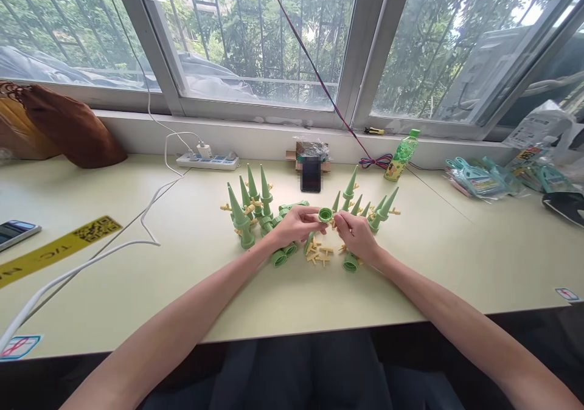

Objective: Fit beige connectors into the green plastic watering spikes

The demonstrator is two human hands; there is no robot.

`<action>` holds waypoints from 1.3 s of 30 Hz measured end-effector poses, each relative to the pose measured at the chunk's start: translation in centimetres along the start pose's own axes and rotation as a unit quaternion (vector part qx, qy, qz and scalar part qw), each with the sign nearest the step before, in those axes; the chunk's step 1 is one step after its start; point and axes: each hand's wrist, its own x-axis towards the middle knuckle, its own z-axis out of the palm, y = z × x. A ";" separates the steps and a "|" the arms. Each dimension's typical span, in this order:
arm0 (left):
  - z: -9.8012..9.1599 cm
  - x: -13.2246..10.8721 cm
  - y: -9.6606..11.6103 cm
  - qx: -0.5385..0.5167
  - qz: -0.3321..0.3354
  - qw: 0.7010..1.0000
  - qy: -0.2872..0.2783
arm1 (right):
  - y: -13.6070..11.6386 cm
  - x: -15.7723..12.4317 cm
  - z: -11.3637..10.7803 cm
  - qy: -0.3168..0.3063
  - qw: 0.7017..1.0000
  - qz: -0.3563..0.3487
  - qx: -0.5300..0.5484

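My left hand (294, 224) is closed on a green plastic cone spike (325, 215), whose round open end faces me. My right hand (354, 233) pinches at that cone's side, fingers closed on a small part I cannot make out. Finished green spikes stand upright in a group (250, 206) to the left and another group (371, 206) to the right. Small cream-yellow valve pieces (319, 253) lie loose on the table just under my hands, beside green cones lying on their sides (350, 264).
A pale table (191, 276) runs under a window. A power strip (207, 161) with white cables lies at the back left, a phone (16, 232) and yellow tape (55, 246) at the left. A green bottle (401, 154) and packaged goods (483, 179) sit at the right.
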 end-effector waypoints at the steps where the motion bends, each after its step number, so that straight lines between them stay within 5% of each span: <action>1: 0.0 0.0 0.0 0.000 -0.002 1.000 0.001 | 0.0 0.0 0.0 -0.001 1.000 0.003 0.002; 39: -0.4 0.2 -0.2 -0.029 -0.028 0.998 0.039 | 0.3 0.0 0.0 -0.018 0.999 -0.010 -0.036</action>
